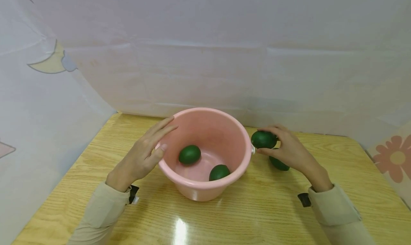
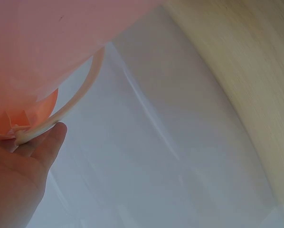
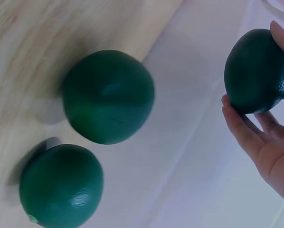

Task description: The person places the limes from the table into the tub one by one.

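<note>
A pink bucket (image 1: 196,193) stands on the table, with two dark green oval fruits, one at the left (image 1: 189,154) and one nearer the front (image 1: 219,172), inside it. My left hand (image 1: 142,155) rests on the bucket's left rim with fingers extended; in the left wrist view its fingers touch the rim beside the pale handle (image 2: 82,90). Just right of the rim, my right hand (image 1: 289,150) holds another green oval fruit (image 1: 264,139) between thumb and fingers, raised off the table. Two more such fruits, one upper (image 3: 108,97) and one lower (image 3: 61,185), lie on the table in the right wrist view.
The wood-grain table (image 1: 257,216) meets a pale cloth backdrop (image 1: 205,70) at the back and sides. In the head view, one loose fruit (image 1: 278,164) shows partly under my right hand; the other is hidden. A white handle joint (image 1: 253,150) juts from the bucket's right side.
</note>
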The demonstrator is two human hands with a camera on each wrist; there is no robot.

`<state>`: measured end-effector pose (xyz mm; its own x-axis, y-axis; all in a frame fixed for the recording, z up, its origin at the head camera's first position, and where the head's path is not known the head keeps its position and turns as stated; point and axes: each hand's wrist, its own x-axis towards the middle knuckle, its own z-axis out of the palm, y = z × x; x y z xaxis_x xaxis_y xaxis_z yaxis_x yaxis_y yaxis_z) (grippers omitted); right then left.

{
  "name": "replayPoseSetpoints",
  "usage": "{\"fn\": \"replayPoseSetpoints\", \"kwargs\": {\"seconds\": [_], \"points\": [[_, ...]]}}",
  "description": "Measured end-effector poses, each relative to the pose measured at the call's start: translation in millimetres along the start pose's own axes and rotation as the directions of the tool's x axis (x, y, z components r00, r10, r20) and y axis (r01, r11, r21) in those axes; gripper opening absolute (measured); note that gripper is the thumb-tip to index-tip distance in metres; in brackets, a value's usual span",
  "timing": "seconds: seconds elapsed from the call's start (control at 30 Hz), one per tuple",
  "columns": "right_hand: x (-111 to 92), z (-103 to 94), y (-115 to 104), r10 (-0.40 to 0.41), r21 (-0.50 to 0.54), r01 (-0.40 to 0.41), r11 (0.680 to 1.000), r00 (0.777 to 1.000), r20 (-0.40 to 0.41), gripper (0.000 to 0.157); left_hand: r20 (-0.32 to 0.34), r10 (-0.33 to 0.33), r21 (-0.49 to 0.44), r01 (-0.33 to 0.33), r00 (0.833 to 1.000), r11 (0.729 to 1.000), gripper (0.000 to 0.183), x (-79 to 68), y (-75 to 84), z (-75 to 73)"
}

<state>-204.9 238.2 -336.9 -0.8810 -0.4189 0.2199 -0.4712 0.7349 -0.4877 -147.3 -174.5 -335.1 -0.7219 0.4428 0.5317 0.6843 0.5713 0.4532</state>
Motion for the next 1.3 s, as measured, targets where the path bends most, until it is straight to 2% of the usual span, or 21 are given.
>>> {"fn": "replayPoseSetpoints", "kwargs": {"seconds": [0.17,0.33,0.67,1.07,1.3], "points": [[-1.7,-6.5,-11.1,0.008,0.020,-0.007,1.000,0.998,-0.056,0.062,-0.002,0.000,-0.003,0.000,1.000,1.000,0.049,0.3,-0.2,0.0],[-2.2,-11.8,-19.4,-0.021,-0.004,0.021,1.000,0.993,-0.120,0.062,-0.001,0.000,-0.004,0.000,1.000,1.000,0.049,0.6,-0.3,0.1],[-2.8,-18.0,-32.3,-0.007,0.011,0.008,1.000,0.987,-0.162,0.061,-0.010,-0.004,-0.017,0.004,1.000,1.000,0.050,0.2,-1.1,1.3],[-4.0,-19.2,-46.6,-0.039,0.041,0.050,0.998,0.968,-0.246,0.061,0.002,-0.007,-0.032,0.007,1.000,0.999,0.049,0.7,-0.6,0.0],[-5.1,-19.0,-56.9,-0.104,0.042,0.121,0.992,0.951,-0.290,0.060,0.003,-0.002,-0.031,0.002,1.000,1.000,0.049,1.1,-0.8,0.4]]}}
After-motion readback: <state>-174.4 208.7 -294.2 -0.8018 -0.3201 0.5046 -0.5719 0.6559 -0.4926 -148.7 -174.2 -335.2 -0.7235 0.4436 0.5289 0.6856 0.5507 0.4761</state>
